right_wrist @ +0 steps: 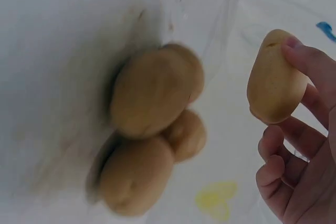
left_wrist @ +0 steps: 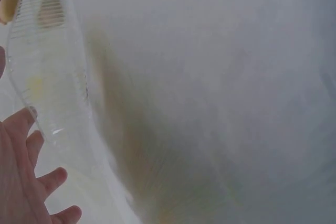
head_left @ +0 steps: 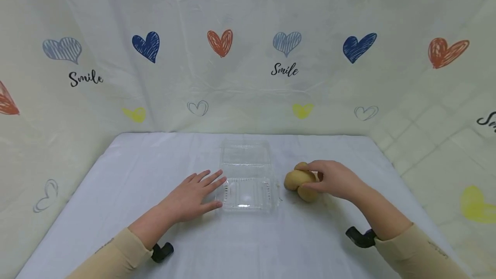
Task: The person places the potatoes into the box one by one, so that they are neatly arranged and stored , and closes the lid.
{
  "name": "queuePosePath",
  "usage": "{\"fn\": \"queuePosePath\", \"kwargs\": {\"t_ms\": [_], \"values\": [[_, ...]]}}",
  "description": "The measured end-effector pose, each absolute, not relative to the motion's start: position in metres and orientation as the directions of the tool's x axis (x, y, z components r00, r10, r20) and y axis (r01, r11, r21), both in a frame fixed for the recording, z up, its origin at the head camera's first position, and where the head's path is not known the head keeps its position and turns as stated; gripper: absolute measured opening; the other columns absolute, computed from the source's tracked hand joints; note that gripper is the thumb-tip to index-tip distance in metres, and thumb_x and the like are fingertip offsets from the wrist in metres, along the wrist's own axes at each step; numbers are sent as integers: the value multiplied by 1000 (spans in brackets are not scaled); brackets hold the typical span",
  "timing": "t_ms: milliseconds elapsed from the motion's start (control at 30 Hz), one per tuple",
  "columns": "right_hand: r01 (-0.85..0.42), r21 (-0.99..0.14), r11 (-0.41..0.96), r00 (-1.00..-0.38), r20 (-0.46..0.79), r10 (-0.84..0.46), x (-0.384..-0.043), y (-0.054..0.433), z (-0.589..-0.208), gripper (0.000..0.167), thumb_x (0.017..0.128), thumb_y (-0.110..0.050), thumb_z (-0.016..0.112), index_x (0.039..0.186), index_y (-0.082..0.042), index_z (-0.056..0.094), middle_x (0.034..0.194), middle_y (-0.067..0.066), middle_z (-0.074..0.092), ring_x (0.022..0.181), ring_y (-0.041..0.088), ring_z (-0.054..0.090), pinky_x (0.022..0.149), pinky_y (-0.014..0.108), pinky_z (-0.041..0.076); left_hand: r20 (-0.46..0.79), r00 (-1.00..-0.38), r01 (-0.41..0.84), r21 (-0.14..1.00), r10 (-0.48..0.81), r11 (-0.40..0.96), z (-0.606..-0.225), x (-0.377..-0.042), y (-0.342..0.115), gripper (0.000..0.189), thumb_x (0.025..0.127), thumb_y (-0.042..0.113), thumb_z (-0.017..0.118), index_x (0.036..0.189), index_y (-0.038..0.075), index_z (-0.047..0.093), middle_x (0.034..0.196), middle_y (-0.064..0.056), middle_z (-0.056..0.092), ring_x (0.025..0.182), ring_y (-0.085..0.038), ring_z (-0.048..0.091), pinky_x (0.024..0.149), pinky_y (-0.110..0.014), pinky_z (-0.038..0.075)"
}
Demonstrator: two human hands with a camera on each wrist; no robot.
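Sleeves (head_left: 112, 255) nearest, left hand (head_left: 191, 198) lay splayed at container (head_left: 247, 195), right hand (head_left: 337, 179) pinched potato (right_wrist: 275, 80) toward worktop's (head_left: 252, 244) right edge: likely picking, needed lifting.

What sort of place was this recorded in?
Probably a makeshift recording booth: a heart-printed "Smile" backdrop hangs behind a white-covered table, where potatoes lie beside an open clear plastic clamshell.

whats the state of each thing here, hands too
clear plastic clamshell container: open, lid laid back
held potato: pinched in the right hand
other potatoes: clustered together
left hand: fingers spread
white tablecloth: spread out
heart-print backdrop: upright behind the tablecloth
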State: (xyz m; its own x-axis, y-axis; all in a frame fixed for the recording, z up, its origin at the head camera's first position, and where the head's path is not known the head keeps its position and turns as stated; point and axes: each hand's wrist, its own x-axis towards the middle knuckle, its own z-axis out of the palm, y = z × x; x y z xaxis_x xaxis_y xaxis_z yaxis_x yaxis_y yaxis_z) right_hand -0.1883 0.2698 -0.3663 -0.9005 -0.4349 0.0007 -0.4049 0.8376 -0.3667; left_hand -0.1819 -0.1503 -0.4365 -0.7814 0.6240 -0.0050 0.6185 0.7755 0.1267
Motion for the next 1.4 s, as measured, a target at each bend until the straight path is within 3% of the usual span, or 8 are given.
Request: {"fn": "queuePosePath", "kwargs": {"t_ms": [167,333,400,600,633,800,1133,1400], "values": [[-386,-392,835,-900,-40,-435,-198,231,-369,49,83,-40,80,129,-29,68,108,-13,66,82,10,54,72,31,46,-35,-787,607,133,616,784,-436,-182,-150,77,96,71,38,159,28,25,165,7,18,148,-30,23,116,-54,22],[-431,-398,810,-873,-44,-486,-206,193,-371,48,84,-41,79,129,-30,68,105,-15,66,78,11,53,68,30,46,-34,-788,606,129,614,785,-440,-183,-150,77,96,72,36,159,30,23,165,9,16,149,-29,22,117,-54,22],[-433,-393,811,-870,-53,-490,-209,181,-372,48,83,-44,79,129,-33,67,110,-16,67,85,12,58,68,32,46,-35,-790,604,133,612,786,-442,-184,-151,77,95,72,35,159,31,23,165,11,15,149,-29,21,117,-54,22],[-485,-345,804,-835,-91,-543,-217,152,-385,48,83,-44,79,129,-32,68,125,-13,66,117,13,60,93,39,49,-47,-792,598,141,609,789,-443,-183,-149,77,95,72,36,159,30,23,165,10,15,149,-29,21,117,-54,22],[-510,-330,794,-819,-95,-566,-218,149,-389,48,84,-42,79,129,-30,68,125,-12,67,117,14,60,97,37,48,-56,-795,593,139,605,793,-442,-183,-148,77,96,71,37,159,30,23,165,10,14,149,-29,20,117,-54,21],[-585,-231,777,-771,-139,-622,-223,135,-405,43,85,-40,77,127,-29,70,117,-12,69,108,10,62,92,34,49,-59,-799,588,136,599,797,-439,-181,-147,76,96,68,41,159,28,25,165,7,17,149,-30,22,116,-55,22],[-644,-132,753,-731,-185,-657,-224,131,-413,43,87,-42,75,126,-25,70,109,-9,71,98,12,63,91,35,49,-41,-796,593,145,604,792,-439,-179,-147,76,96,69,38,159,28,25,165,7,16,148,-30,23,116,-54,22],[-604,-197,772,-732,-247,-635,-226,142,-403,37,91,-36,71,128,-31,69,110,-11,69,98,8,60,92,33,49,-46,-795,595,138,605,792,-438,-180,-146,77,96,71,37,159,28,24,166,6,15,149,-30,21,117,-54,21]]}}
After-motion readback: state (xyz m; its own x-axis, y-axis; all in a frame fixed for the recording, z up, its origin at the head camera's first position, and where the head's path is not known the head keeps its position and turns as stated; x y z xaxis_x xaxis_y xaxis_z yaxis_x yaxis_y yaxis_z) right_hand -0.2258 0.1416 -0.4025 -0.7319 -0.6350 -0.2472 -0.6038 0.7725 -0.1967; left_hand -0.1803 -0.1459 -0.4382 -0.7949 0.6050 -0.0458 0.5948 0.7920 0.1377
